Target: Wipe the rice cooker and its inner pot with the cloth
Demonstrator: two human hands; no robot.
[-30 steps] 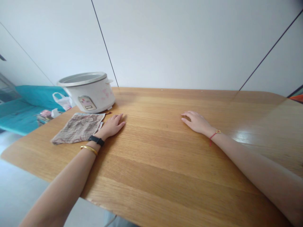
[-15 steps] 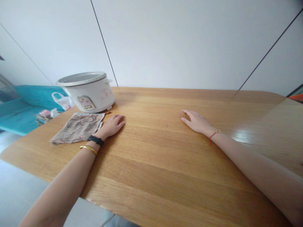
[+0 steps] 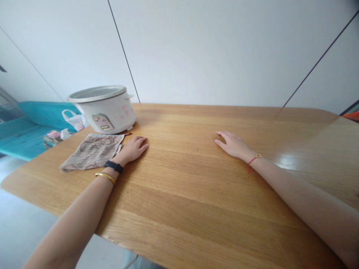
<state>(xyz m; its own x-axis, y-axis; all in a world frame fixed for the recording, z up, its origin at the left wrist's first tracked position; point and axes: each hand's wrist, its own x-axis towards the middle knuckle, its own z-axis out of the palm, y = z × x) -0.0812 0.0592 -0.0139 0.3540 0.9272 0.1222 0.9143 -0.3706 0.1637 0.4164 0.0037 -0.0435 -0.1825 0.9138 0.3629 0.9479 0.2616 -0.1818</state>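
My left hand (image 3: pixel 133 148) rests on the wooden table (image 3: pixel 179 179), fingers loosely stretched and holding nothing. Just left of it lies a brown patterned cloth (image 3: pixel 91 152), spread flat, its right edge close to my wrist. Behind the cloth stands a white rice cooker (image 3: pixel 108 114) with a control panel on its front; its top is uncovered, and the inside bottom is hidden from here. Farther right, my right hand (image 3: pixel 231 144) lies on the tabletop with thumb and fingers apart, also holding nothing.
A pale wall (image 3: pixel 210 52) with dark seams rises along the table's far edge. Beyond the left end is a turquoise sofa (image 3: pixel 25 130) with a white plastic bag (image 3: pixel 74 120) and small items on it. Something orange (image 3: pixel 352 116) shows at the far right.
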